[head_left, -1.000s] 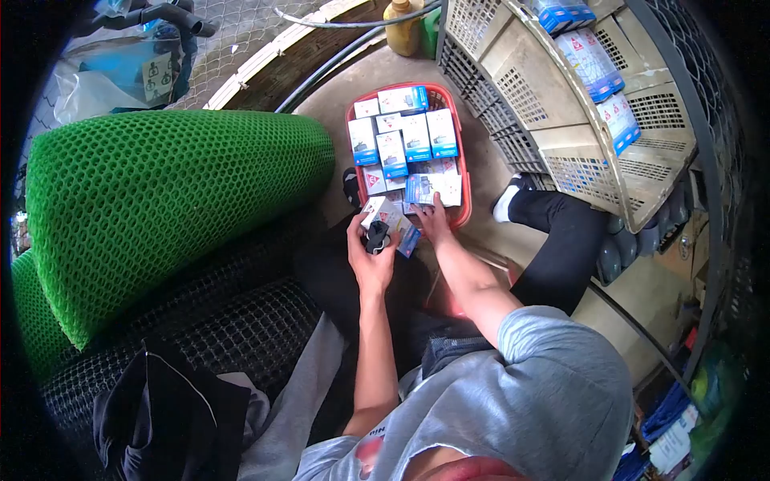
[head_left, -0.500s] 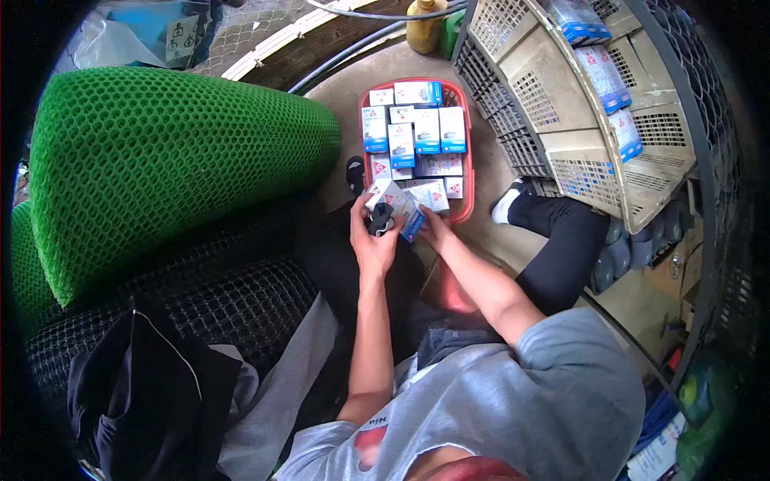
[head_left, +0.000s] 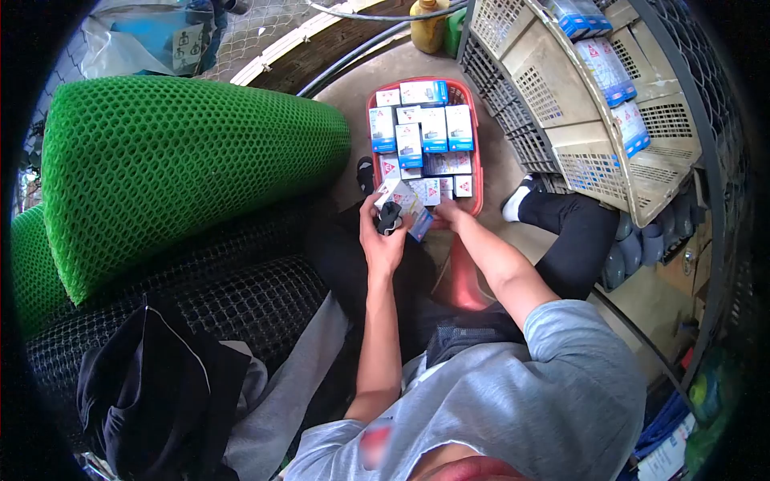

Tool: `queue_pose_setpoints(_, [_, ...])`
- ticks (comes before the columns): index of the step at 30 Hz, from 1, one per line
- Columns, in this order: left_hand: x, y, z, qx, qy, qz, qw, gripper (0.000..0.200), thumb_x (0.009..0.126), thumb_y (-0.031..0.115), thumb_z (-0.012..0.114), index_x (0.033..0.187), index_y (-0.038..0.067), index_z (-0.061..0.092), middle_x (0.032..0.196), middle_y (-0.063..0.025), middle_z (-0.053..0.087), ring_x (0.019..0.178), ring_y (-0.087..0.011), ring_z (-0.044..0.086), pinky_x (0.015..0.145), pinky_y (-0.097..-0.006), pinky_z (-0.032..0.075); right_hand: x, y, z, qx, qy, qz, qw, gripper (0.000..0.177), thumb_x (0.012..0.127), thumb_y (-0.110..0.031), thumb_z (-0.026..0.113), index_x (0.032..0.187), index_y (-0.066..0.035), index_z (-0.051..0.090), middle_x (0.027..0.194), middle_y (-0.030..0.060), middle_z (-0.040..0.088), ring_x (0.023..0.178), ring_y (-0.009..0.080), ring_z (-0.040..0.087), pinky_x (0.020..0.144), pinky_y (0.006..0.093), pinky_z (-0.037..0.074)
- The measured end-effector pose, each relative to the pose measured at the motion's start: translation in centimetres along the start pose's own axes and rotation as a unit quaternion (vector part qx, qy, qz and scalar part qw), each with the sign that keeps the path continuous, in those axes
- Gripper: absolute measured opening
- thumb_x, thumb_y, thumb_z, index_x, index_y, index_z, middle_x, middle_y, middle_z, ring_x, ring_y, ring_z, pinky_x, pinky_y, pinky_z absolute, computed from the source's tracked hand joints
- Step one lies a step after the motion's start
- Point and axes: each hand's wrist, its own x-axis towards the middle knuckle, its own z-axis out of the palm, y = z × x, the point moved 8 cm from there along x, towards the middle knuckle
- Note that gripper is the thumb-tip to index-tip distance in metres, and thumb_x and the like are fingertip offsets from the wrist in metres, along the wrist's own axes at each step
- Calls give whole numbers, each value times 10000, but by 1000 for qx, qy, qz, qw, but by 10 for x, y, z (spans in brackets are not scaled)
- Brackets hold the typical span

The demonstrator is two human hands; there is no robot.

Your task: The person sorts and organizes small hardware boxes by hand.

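Note:
My left hand point(head_left: 380, 244) is closed around a white-and-blue cardboard box point(head_left: 399, 197), tilted over the near end of the red basket. A small black object point(head_left: 389, 217) with a pale tip is held against the box by the same hand. My right hand point(head_left: 451, 215) is at the basket's near rim, just right of that box. Its fingers are curled and partly hidden, and I cannot tell what is in them. Similar boxes point(head_left: 434, 128) stand and lie in several rows inside the red basket point(head_left: 479, 144).
A large roll of green plastic mesh point(head_left: 192, 160) lies at left, above black mesh point(head_left: 241, 297). Beige crates point(head_left: 553, 104) at right hold more boxes point(head_left: 605, 72). A yellow jug point(head_left: 427, 32) stands behind the basket. A dark jacket point(head_left: 160, 385) lies at lower left.
My right hand has come away from the held box's lower edge and moved slightly right, to the basket's near rim. The left hand still holds the box and the black object. The view has shifted slightly.

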Motion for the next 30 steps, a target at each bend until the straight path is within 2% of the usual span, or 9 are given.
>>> queue_pose_setpoints(1, [-1, 3, 0, -18, -5, -8, 1000, 716, 808, 116, 845, 1426, 96, 485, 1124, -128, 681, 1035, -206, 674, 920, -354, 542, -6, 0, 8, -16, -27, -15, 999, 534, 1004, -6, 377, 1519, -146, 402, 1277, 296, 633, 1034, 422, 725, 761, 534, 671])
queue_pose_setpoints(3, [2, 2, 3, -39, -8, -13, 999, 710, 812, 123, 843, 1426, 93, 487, 1125, -131, 683, 1037, -209, 676, 923, -356, 542, -26, -7, -1, 16, 29, 18, 999, 497, 1024, -31, 392, 1510, -121, 444, 1325, 257, 633, 1024, 384, 736, 810, 489, 654])
queue_pose_setpoints(7, [7, -14, 18, -10, -24, -25, 999, 700, 794, 145, 847, 1409, 87, 517, 1137, -141, 703, 1055, -217, 687, 933, -359, 543, -19, -10, -47, -100, 139, -135, 976, 482, 1025, -108, 476, 1506, -86, 505, 1339, 141, 651, 920, 241, 741, 822, 412, 596])
queue_pose_setpoints(9, [15, -28, 47, 117, -86, 11, 989, 686, 763, 178, 857, 1374, 83, 559, 1140, -155, 722, 1068, -267, 709, 942, -383, 547, 11, -5, -79, -329, 116, -318, 881, 513, 983, -120, 507, 1492, -56, 520, 1248, 140, 681, 858, 225, 725, 779, 400, 601])
queue_pose_setpoints(10, [17, -26, 65, 161, -114, 12, 980, 675, 738, 198, 860, 1342, 76, 584, 1149, -172, 730, 1103, -338, 705, 955, -410, 543, -74, -30, -56, -279, 55, -184, 941, 525, 946, -108, 500, 1464, -28, 541, 1174, 139, 713, 856, 229, 716, 816, 375, 588])
queue_pose_setpoints(13, [27, -50, 129, 236, -180, 15, 955, 718, 745, 284, 861, 1381, 109, 577, 1234, -224, 694, 1137, -410, 670, 985, -472, 535, -150, -62, -49, -346, 11, -150, 926, 520, 943, -89, 508, 1457, -20, 541, 1126, 156, 730, 872, 236, 709, 856, 368, 571])
queue_pose_setpoints(14, [32, -59, 148, 252, -203, 7, 946, 741, 748, 314, 861, 1400, 121, 567, 1236, -244, 683, 1137, -424, 664, 987, -484, 534, -171, -77, -46, -391, -11, -235, 890, 514, 960, -99, 532, 1469, -28, 524, 1171, 167, 728, 905, 233, 707, 885, 381, 561])
queue_pose_setpoints(22, [70, -106, 212, 253, -171, -4, 952, 704, 790, 302, 860, 1344, 120, 466, 1190, -288, 624, 1051, -485, 656, 897, -541, 545, -394, -129, -85, -316, 123, -410, 847, 440, 1004, -25, 549, 1444, -40, 541, 1238, 173, 716, 1023, 208, 718, 888, 331, 560])
queue_pose_setpoints(30, [56, -93, 202, 311, -179, 53, 932, 713, 769, 309, 875, 1328, 119, 475, 1166, -263, 573, 958, -498, 677, 789, -565, 566, -454, -104, -185, -187, 256, -500, 806, 369, 1083, -36, 476, 1447, 15, 506, 1118, 163, 717, 927, 183, 711, 814, 303, 559])
